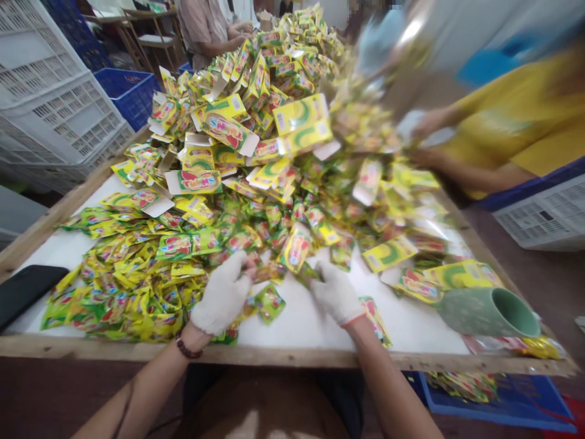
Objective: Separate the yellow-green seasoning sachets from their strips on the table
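My left hand (223,295) wears a white knit glove and is closed on small yellow-green sachets (267,272) at the near edge of a big sachet pile (237,183). My right hand (334,294), also gloved, pinches a sachet just right of it. One loose sachet (269,303) lies on the white table top (301,323) between my hands. Flat yellow cartons (301,122) sit on top of the heap.
A green mug (489,312) lies on its side at the right. A black phone (25,289) rests at the left. The table has a wooden rim (274,355). A person in yellow (512,128) works at the right; another person (205,27) stands far back. White crates (55,116) stack left.
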Tool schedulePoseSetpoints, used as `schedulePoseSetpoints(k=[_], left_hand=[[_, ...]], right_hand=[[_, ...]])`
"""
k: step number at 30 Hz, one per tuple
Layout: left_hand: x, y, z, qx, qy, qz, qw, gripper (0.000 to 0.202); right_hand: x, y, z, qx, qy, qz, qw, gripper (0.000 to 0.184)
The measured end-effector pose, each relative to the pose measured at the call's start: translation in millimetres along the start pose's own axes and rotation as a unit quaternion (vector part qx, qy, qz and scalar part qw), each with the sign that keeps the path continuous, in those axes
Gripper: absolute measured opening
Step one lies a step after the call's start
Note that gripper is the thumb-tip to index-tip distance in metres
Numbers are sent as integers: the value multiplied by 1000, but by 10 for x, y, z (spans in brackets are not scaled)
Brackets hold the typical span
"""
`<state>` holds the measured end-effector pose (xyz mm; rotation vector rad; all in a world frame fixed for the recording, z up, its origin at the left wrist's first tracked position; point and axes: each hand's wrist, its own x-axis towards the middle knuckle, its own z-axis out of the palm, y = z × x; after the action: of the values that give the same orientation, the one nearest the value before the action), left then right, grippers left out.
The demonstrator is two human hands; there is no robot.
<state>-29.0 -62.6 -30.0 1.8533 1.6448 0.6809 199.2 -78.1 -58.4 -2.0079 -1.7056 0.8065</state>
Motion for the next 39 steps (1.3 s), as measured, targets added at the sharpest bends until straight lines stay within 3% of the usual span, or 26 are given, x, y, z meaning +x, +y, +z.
schedulePoseSetpoints(k=[3, 6, 10, 14, 16, 19, 21, 23, 26, 28, 31, 33, 35, 39], left_hand=[[-77, 20, 10, -76, -30, -60, 995, 8], [-114, 53, 103, -121, -86, -58, 987, 8], [-111, 169, 244, -137, -139, -19, 981, 11], [-114, 303, 285, -166, -134, -25, 977, 27], [-130, 326, 298, -233, -141, -59, 960, 31], [-169, 308, 363, -370, -174, -86, 908, 32], [-202, 288, 419, -429, -176, -94, 881, 37], [-233, 278, 457, -441, -172, -98, 875, 34], [-234, 301, 441, -379, -186, -66, 904, 23], [-166, 347, 400, -274, -172, -16, 946, 17], [42, 461, 391, -41, -86, 56, 994, 21], [200, 549, 463, 117, -41, 75, 989, 35], [319, 619, 576, 241, -35, 79, 967, 52], [344, 635, 692, 310, -83, 100, 942, 68]], right_hand=[[-163, 64, -187, 76, -23, 1, 997, 11], [-332, 23, -306, 170, -71, -19, 983, 9], [-441, -131, -204, 232, -118, -19, 965, 10], [-438, -201, -49, 226, -74, -19, 971, 12], [-440, -211, -23, 217, -55, -9, 975, 13], [-459, -223, -4, 208, -26, -9, 978, 15], [-474, -220, 21, 244, -13, -10, 970, 16], [-484, -199, 46, 308, -25, -7, 951, 17], [-488, -138, 39, 374, -96, 11, 922, 36], [-483, -90, -5, 376, -121, 28, 918, 32], [-462, -19, -92, 363, -59, 41, 929, 20], [-441, 27, -137, 365, -6, 45, 930, 22], [-422, 68, -171, 371, 28, 53, 927, 31], [-413, 123, -229, 395, 69, 47, 915, 41]])
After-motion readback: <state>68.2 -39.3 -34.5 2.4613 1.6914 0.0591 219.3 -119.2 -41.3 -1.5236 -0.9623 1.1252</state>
